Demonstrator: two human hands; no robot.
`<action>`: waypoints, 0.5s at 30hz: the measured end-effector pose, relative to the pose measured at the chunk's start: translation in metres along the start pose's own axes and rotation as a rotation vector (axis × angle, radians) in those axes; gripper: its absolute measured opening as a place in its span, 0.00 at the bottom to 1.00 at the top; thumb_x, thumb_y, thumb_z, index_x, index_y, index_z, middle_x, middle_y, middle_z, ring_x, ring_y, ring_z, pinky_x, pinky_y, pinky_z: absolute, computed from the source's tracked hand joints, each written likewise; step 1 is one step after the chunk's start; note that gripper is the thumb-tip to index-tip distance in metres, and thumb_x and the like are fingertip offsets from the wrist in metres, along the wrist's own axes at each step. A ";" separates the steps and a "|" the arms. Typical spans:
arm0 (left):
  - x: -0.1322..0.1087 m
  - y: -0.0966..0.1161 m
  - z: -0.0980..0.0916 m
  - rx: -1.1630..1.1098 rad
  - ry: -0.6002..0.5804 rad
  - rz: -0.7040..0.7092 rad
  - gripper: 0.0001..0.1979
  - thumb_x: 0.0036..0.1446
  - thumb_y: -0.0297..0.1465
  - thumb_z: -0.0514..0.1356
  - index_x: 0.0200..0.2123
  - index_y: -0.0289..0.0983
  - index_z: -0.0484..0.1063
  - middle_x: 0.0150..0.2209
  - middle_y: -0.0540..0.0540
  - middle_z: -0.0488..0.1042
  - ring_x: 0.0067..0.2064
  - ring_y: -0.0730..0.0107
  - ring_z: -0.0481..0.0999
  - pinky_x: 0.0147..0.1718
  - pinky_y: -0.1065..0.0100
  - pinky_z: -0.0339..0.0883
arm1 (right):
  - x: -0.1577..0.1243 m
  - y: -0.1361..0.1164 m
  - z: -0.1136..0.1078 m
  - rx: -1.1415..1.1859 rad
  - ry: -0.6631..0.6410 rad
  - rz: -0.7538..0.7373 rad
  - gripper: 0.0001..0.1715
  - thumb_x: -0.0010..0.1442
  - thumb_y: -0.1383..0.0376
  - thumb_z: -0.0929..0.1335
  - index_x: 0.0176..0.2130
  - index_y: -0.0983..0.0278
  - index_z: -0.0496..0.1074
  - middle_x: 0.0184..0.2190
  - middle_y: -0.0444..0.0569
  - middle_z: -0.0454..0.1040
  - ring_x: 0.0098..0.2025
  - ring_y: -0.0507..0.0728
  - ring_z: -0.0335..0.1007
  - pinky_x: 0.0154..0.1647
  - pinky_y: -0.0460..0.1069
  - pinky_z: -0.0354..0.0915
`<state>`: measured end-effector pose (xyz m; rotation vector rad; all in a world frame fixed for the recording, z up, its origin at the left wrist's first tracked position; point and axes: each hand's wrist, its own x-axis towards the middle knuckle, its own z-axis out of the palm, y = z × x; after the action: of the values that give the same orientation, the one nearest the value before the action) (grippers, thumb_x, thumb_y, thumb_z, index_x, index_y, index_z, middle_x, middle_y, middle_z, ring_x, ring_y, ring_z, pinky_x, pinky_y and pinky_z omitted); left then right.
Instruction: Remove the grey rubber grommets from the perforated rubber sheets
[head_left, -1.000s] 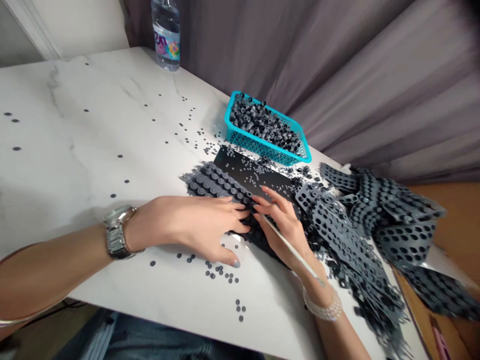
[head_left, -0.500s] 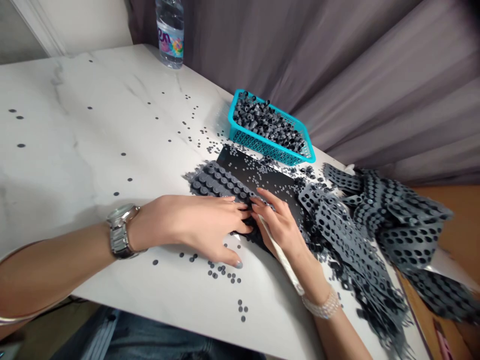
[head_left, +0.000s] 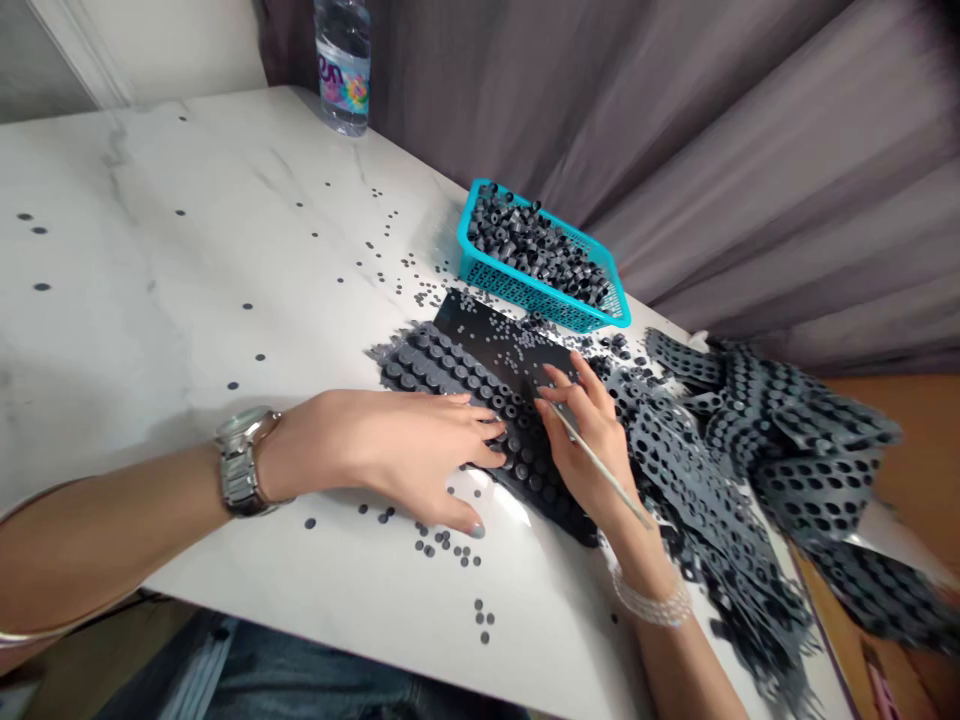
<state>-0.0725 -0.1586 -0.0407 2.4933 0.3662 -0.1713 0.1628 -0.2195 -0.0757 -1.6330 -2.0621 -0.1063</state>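
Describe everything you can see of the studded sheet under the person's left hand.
The studded sheet looks like dark rubber, greyer at its far end, with rows of raised round studs and a ragged fringe there. It lies flat, diagonally across the white table, along a black board. Fingers of the left hand rest on it, hiding part.

Above the desk's [head_left: 97, 400] left part a hand could pass low, over flat loose discs [head_left: 43, 287], toward the water bottle [head_left: 344, 80] near the far corner. Along the far edge the turquoise basket [head_left: 517, 290] blocks passage; toward the right edge, heaped perforated sheets [head_left: 682, 470]. The left hand [head_left: 405, 445] and forearm [head_left: 142, 500] bar the near edge's left.
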 end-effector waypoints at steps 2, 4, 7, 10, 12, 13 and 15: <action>0.000 0.000 0.001 0.002 0.017 0.013 0.32 0.59 0.48 0.54 0.61 0.39 0.66 0.66 0.42 0.61 0.69 0.56 0.54 0.66 0.58 0.46 | 0.003 -0.010 0.003 0.033 -0.016 -0.051 0.06 0.66 0.65 0.64 0.41 0.61 0.70 0.56 0.57 0.72 0.63 0.64 0.62 0.58 0.63 0.64; -0.001 -0.001 0.002 0.001 0.048 0.036 0.29 0.59 0.47 0.55 0.60 0.39 0.68 0.65 0.42 0.63 0.66 0.55 0.58 0.64 0.58 0.50 | 0.006 -0.017 0.006 0.042 -0.036 -0.118 0.04 0.66 0.66 0.64 0.41 0.60 0.70 0.55 0.56 0.73 0.62 0.63 0.64 0.57 0.62 0.64; -0.002 -0.002 0.004 -0.001 0.091 0.062 0.26 0.60 0.46 0.55 0.57 0.39 0.71 0.62 0.43 0.67 0.63 0.55 0.63 0.61 0.58 0.54 | 0.008 -0.021 0.011 0.053 -0.063 -0.184 0.05 0.66 0.68 0.64 0.42 0.60 0.69 0.52 0.55 0.76 0.63 0.62 0.63 0.56 0.61 0.64; -0.003 -0.003 0.004 0.003 0.094 0.071 0.26 0.59 0.47 0.55 0.55 0.40 0.72 0.61 0.43 0.68 0.61 0.55 0.65 0.60 0.58 0.55 | 0.009 -0.020 0.013 0.063 -0.087 -0.210 0.06 0.66 0.69 0.64 0.43 0.61 0.69 0.52 0.55 0.76 0.63 0.62 0.62 0.56 0.61 0.64; -0.002 -0.003 0.004 0.009 0.093 0.071 0.26 0.59 0.47 0.55 0.55 0.41 0.72 0.61 0.43 0.68 0.61 0.55 0.65 0.59 0.59 0.56 | 0.009 -0.020 0.014 0.055 -0.095 -0.226 0.06 0.66 0.69 0.64 0.42 0.61 0.69 0.52 0.56 0.76 0.63 0.62 0.62 0.55 0.61 0.64; -0.002 -0.003 0.004 0.011 0.091 0.071 0.26 0.59 0.47 0.55 0.55 0.41 0.72 0.61 0.44 0.68 0.61 0.55 0.65 0.59 0.59 0.56 | 0.009 -0.020 0.014 0.049 -0.095 -0.233 0.06 0.66 0.69 0.64 0.42 0.61 0.69 0.51 0.56 0.76 0.63 0.62 0.63 0.55 0.60 0.64; -0.001 -0.002 0.004 0.013 0.103 0.026 0.26 0.57 0.49 0.56 0.54 0.43 0.73 0.60 0.46 0.69 0.60 0.58 0.66 0.58 0.62 0.57 | 0.010 -0.020 0.014 0.037 -0.088 -0.243 0.06 0.66 0.70 0.64 0.42 0.62 0.69 0.50 0.56 0.77 0.62 0.63 0.63 0.54 0.60 0.65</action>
<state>-0.0745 -0.1595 -0.0450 2.5249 0.3763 -0.0356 0.1374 -0.2111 -0.0790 -1.3818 -2.3089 -0.0801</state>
